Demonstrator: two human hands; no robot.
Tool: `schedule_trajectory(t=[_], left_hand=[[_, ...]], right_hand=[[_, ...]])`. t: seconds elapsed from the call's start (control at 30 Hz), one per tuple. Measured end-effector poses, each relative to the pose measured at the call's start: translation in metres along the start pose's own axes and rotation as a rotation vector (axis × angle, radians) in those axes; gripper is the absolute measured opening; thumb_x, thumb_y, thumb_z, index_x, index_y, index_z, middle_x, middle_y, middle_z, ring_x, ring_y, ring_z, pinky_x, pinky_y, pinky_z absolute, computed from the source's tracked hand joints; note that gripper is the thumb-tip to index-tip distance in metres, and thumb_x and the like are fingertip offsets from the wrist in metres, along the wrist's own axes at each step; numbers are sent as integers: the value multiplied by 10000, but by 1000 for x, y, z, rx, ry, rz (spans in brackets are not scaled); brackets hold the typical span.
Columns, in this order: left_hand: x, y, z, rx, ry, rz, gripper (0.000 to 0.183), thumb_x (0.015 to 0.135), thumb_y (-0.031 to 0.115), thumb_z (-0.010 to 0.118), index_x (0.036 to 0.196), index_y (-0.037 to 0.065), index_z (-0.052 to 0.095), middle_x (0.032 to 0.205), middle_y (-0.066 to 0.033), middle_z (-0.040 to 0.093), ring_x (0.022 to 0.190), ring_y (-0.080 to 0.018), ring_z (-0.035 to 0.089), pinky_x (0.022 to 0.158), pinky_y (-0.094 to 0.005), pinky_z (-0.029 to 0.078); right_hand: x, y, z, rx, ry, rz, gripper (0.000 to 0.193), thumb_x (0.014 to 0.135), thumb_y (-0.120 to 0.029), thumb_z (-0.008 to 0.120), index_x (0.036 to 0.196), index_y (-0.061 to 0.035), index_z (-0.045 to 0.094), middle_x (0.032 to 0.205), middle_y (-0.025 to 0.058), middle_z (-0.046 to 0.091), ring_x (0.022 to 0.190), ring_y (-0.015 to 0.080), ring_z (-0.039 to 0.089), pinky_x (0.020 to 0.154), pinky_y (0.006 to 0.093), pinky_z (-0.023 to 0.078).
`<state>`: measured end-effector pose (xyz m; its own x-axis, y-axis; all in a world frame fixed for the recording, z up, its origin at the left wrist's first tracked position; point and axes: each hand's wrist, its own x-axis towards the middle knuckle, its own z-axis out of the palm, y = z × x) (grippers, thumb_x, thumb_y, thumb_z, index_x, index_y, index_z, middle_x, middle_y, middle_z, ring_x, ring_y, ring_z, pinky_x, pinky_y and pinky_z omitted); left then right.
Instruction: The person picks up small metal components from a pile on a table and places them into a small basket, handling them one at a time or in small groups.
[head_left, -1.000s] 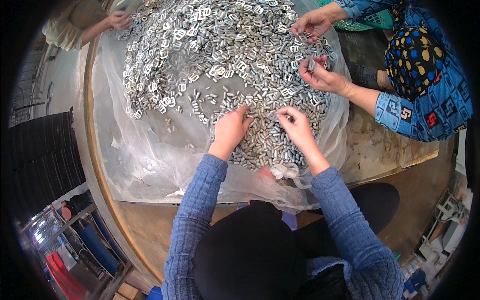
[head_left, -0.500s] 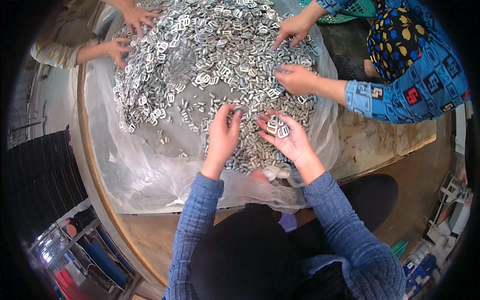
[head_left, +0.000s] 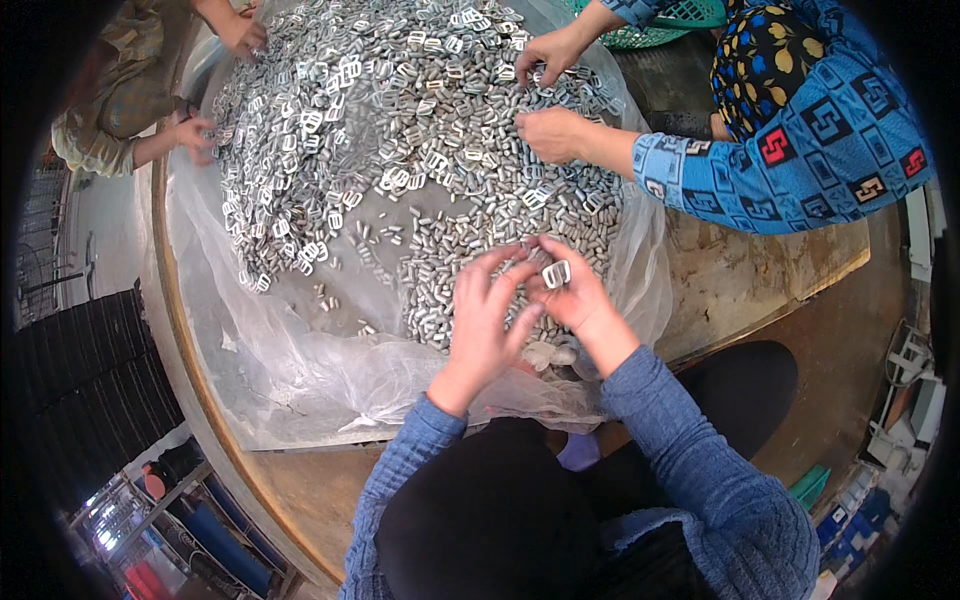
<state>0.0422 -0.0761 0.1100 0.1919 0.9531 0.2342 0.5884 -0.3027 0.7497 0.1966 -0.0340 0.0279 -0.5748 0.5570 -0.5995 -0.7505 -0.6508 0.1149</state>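
My right hand (head_left: 585, 298) is curled, palm up, around silver slide buckles; one buckle (head_left: 556, 273) shows clearly against the fingers, and any others are mostly hidden. My left hand (head_left: 488, 312) reaches across from the left, fingers bent and apart, its fingertips close to those of the right hand. I see nothing in it. Below both hands lies a large heap of small grey metal pellets (head_left: 440, 295). More silver buckles (head_left: 312, 122) are scattered through the heap, thickest on its left side.
Clear plastic sheeting (head_left: 300, 375) lies under the heap on a wooden-edged table (head_left: 765, 265). At the right, a co-worker's two hands (head_left: 555, 135) touch the pellets. Another person's hands (head_left: 195, 135) are at the left edge. A green basket (head_left: 690, 15) stands at the far right.
My left hand has moved right to meet the right hand, its fingers spreading. My right hand has curled around its buckles. The hands at the left have drawn outward from the heap.
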Motion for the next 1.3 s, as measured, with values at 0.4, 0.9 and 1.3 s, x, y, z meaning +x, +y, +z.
schedule_trajectory(t=[0.4,0.9,1.3], left_hand=[[57,-169,-4,394,96,-165,738,682,220,730,1307,85,361,1302,-278,338,1174,-431,372,986,-465,330],[11,-110,-16,-243,-364,-126,470,640,73,619,1101,90,526,1071,-127,553,1036,-309,518,908,-370,414],[-20,-84,-30,-34,-29,-329,153,784,71,599,933,47,625,865,-101,617,820,-260,592,706,-337,463]], right_hand=[[49,-92,3,-2075,877,-846,271,864,-196,487,1017,12,568,949,259,587,946,401,545,815,460,410],[33,-26,27,-2369,-156,-489,207,802,-183,515,848,-20,633,860,201,593,823,378,570,771,439,448],[-18,-17,9,-2135,137,-825,300,726,-199,692,1010,-111,649,883,126,608,804,291,602,713,352,473]])
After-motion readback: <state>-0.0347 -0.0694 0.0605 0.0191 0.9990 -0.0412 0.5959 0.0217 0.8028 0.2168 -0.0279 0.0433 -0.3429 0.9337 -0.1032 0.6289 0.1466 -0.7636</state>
